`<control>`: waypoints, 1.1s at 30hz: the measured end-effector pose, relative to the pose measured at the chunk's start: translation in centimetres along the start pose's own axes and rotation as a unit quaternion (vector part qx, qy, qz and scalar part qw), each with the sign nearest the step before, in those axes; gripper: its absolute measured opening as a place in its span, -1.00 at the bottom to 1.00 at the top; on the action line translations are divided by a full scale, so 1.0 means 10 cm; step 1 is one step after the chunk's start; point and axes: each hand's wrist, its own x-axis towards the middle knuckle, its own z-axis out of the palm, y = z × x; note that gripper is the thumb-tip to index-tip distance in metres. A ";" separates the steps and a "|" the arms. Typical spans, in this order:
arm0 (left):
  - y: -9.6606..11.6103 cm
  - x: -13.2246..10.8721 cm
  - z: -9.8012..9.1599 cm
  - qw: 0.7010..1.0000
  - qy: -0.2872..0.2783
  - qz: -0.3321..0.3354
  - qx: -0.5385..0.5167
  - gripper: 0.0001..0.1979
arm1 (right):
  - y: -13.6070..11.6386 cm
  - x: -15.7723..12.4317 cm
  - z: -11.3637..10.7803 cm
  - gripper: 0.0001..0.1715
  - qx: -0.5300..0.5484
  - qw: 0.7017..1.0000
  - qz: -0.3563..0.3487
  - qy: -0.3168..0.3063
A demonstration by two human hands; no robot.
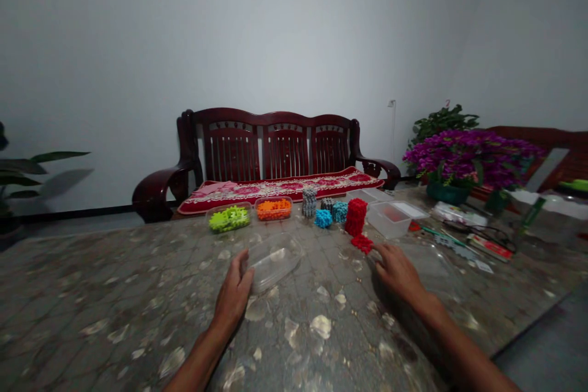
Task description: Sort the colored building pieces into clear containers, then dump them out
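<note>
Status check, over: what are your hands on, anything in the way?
Left hand open, resting against clear tub. Right hand open on table, beside loose red pieces. Red stack just beyond them.

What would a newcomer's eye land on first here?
The red stack of plastic bricks at the far side of the table, with clear tubs of lime-green pieces and orange pieces to its left. Purple flowers sit far right. Nearer, the left hand touches an empty clear plastic tub.

White wall (138, 43), dark wooden bench (275, 153), marbled table (92, 294).
</note>
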 end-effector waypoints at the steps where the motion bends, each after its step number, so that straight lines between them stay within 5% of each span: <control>1: 0.01 -0.01 0.00 1.000 -0.001 -0.003 -0.005 -0.49 | -0.07 0.10 0.06 -0.44 0.017 1.000 -0.001 0.001; 6: -0.01 0.00 0.00 1.000 -0.005 -0.016 -0.013 -0.49 | -0.14 0.57 0.24 -0.44 0.106 0.988 0.032 0.110; 10: -0.05 0.02 0.01 1.000 0.001 -0.011 -0.015 -0.52 | -0.07 0.94 0.22 -0.26 0.160 0.962 0.109 0.192; 15: -0.04 0.01 0.04 0.999 0.009 -0.013 -0.030 -0.52 | -0.08 1.28 0.18 0.22 0.198 0.950 0.182 0.157; 19: -0.03 0.00 0.04 0.999 0.012 -0.017 -0.037 -0.51 | -0.13 1.37 0.27 0.43 0.204 0.950 0.206 0.120; 25: -0.05 0.00 0.02 1.000 0.010 -0.014 -0.025 -0.48 | -0.14 1.35 0.38 0.49 0.197 0.942 0.257 0.083; 33: -0.06 0.00 0.03 1.000 0.004 -0.018 -0.019 -0.47 | -0.18 1.32 0.39 0.34 0.146 0.943 0.289 0.076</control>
